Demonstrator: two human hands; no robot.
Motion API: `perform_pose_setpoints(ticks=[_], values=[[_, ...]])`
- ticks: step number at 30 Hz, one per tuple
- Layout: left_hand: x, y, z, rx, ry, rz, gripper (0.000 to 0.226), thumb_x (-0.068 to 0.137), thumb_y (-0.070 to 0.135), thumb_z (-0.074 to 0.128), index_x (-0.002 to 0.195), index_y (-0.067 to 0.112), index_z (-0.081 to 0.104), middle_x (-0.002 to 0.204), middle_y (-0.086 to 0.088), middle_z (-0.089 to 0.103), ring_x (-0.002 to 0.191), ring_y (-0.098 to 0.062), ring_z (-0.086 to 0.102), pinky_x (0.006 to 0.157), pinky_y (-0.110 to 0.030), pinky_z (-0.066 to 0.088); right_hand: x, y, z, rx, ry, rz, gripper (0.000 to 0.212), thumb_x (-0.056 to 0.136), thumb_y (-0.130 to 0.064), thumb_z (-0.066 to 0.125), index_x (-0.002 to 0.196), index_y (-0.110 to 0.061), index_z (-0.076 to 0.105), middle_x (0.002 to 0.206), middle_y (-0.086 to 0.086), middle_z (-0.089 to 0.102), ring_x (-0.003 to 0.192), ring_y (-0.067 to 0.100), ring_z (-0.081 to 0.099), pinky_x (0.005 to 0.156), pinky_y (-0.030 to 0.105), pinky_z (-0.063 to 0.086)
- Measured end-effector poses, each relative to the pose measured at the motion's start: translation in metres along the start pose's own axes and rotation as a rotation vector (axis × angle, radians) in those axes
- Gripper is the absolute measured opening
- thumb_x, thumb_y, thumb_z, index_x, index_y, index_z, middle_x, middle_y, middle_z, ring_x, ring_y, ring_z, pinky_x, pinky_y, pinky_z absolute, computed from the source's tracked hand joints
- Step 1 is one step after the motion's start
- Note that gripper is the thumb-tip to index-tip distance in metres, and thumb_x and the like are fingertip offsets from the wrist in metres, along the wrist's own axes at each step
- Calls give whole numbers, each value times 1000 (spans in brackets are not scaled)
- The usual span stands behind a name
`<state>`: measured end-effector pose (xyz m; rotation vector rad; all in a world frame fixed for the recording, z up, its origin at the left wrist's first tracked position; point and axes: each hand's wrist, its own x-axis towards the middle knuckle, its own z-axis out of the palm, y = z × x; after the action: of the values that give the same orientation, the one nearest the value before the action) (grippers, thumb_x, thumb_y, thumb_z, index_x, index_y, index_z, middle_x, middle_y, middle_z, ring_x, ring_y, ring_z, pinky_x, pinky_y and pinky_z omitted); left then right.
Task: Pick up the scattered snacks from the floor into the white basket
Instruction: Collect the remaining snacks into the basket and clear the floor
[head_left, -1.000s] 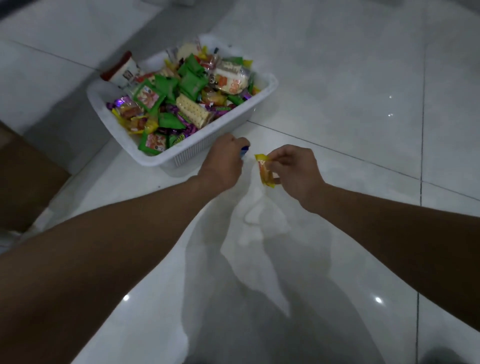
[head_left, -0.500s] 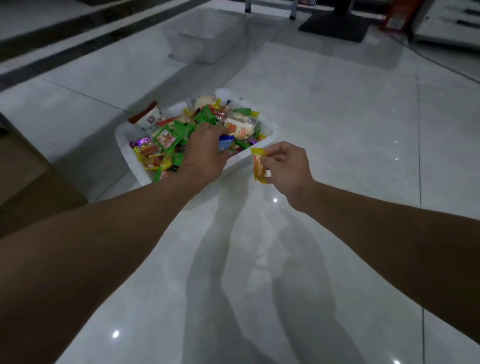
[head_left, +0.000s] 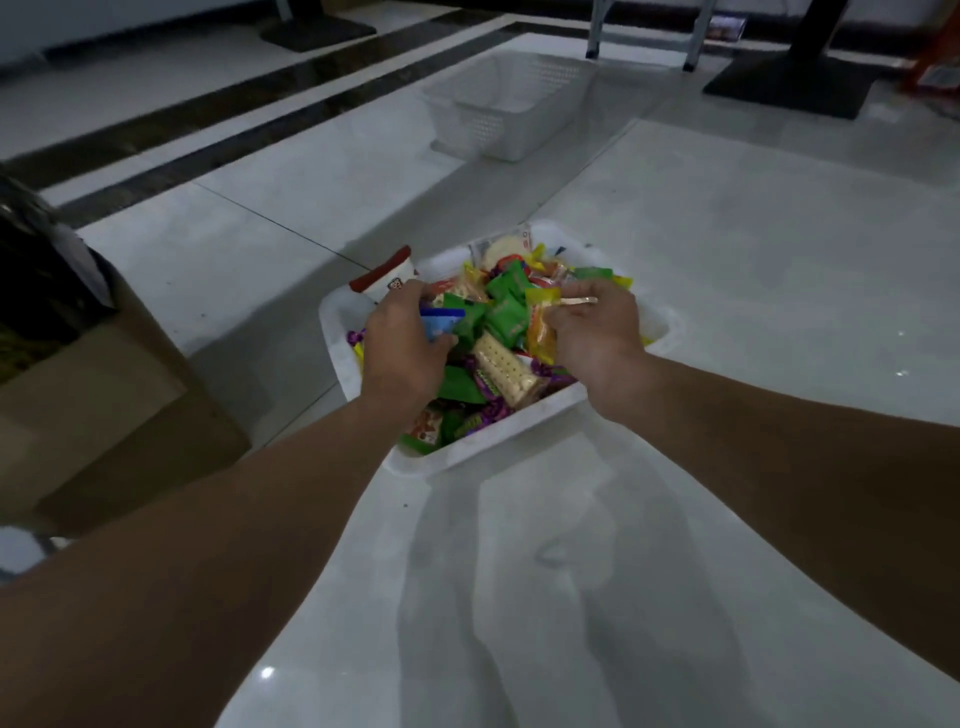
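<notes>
A white basket (head_left: 483, 444) stands on the tiled floor, heaped with wrapped snacks: green packets, a pale cracker pack (head_left: 504, 366), purple candies. Both of my hands hover over it. My left hand (head_left: 402, 345) grips a small blue packet (head_left: 439, 322) above the basket's left half. My right hand (head_left: 597, 332) pinches a yellow-orange packet (head_left: 540, 325) that hangs down over the right half. A red and white packet (head_left: 387, 278) leans on the far left rim.
A second white basket (head_left: 498, 106) stands further back on the floor. A brown cardboard box (head_left: 104, 395) sits close on the left. Dark table bases (head_left: 789, 83) and pale chair legs (head_left: 595, 28) stand at the far edge.
Both hands moved forward from beside the basket's near rim to above its contents, still carrying their packets. The camera tilted up, bringing the far basket and furniture into view.
</notes>
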<state>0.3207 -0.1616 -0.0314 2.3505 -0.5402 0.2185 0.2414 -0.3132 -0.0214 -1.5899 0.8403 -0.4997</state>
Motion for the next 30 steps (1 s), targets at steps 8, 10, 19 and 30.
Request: perform_pose_setpoints(ticks=[8,10,19,30], values=[[-9,-30,20,11,-212,117,56,91,32,60,141,17,40,135,-7,51,125,-26,43,105,-39,36,16,26,13,-451,-88,-173,44,87,-11,66,129,-18,53,121,5,62,111,24,58,97,30,46],[-14,-32,19,-1,-237,118,65,89,32,64,145,21,33,136,-5,49,125,-24,41,105,-41,37,18,32,10,-526,-98,-234,52,87,-9,65,137,-15,50,127,8,61,116,25,57,100,30,44],[-27,-16,-14,77,-439,138,90,84,36,70,152,19,13,155,-7,27,141,-24,26,115,-38,27,4,15,-16,-899,-295,-385,65,89,-20,64,147,-13,34,148,12,36,138,28,30,111,34,28],[-40,-17,-1,165,-381,114,91,79,57,65,151,22,19,159,-7,14,146,-24,11,118,-43,18,11,-10,-15,-1172,-573,-468,82,83,-53,64,149,-20,28,159,6,19,146,24,17,117,39,21]])
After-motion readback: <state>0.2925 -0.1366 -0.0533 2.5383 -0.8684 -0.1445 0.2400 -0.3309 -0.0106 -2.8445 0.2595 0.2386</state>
